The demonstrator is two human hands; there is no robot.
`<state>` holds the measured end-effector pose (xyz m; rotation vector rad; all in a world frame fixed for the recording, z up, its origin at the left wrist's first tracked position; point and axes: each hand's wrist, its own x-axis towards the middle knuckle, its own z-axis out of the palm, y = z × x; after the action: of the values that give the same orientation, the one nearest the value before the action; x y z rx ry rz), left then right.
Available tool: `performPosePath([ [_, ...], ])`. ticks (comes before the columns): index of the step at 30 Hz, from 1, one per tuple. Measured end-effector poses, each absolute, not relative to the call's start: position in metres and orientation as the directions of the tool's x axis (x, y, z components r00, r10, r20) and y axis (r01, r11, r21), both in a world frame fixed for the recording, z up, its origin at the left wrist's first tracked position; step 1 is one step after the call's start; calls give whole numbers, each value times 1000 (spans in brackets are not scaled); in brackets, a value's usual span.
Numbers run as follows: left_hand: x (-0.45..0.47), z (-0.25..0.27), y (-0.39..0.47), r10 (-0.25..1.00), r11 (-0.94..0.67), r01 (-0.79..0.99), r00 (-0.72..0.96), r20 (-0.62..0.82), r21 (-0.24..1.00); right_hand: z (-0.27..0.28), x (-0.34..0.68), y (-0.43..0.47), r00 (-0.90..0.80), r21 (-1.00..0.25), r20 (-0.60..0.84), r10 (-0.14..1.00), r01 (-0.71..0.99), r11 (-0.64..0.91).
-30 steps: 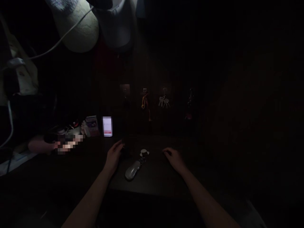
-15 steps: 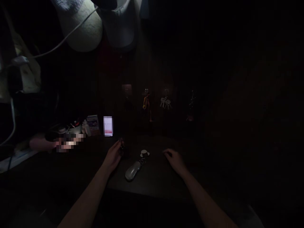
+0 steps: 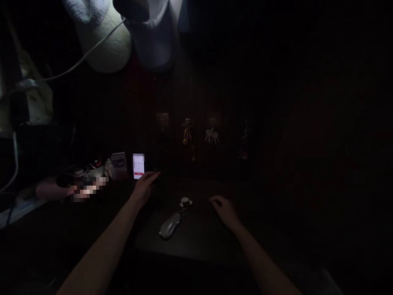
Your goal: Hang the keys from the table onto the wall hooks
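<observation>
Raised off the dark table, my left hand (image 3: 144, 190) has its fingers closed on a small dark object (image 3: 157, 176) with a thin upright tip; the dimness hides its kind. My right hand (image 3: 226, 211) rests at the table on the other side, fingers loosely curled, with nothing visible in them. Between the two hands lies a silver, rounded key case (image 3: 169, 226). A metal ring (image 3: 183, 212) joins its upper end, and a white tag (image 3: 185, 200) with a dark patch sits just beyond. Neither hand touches the case.
On wall hooks hang a bunch of keys (image 3: 212, 135), a yellow cord (image 3: 185, 135) and a dark keychain (image 3: 245, 139). A lit phone (image 3: 138, 166) stands beyond my left hand. Boxes (image 3: 119, 162) and a pink item (image 3: 52, 187) are at left. Caps (image 3: 107, 49) and a cable (image 3: 82, 51) hang above.
My left hand has lifted up and slightly left with the small dark object, now overlapping the phone's lower edge. My right hand and the key case stay in place; the view tilts slightly.
</observation>
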<state>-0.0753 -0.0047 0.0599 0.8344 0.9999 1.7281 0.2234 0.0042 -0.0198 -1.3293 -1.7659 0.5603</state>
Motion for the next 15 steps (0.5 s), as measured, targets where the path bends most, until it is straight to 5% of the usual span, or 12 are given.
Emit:
performPosePath([
  [15, -81, 101, 43, 826, -357, -106, -500, 260, 928, -21, 224, 6, -96, -751, 362, 927, 559, 351],
])
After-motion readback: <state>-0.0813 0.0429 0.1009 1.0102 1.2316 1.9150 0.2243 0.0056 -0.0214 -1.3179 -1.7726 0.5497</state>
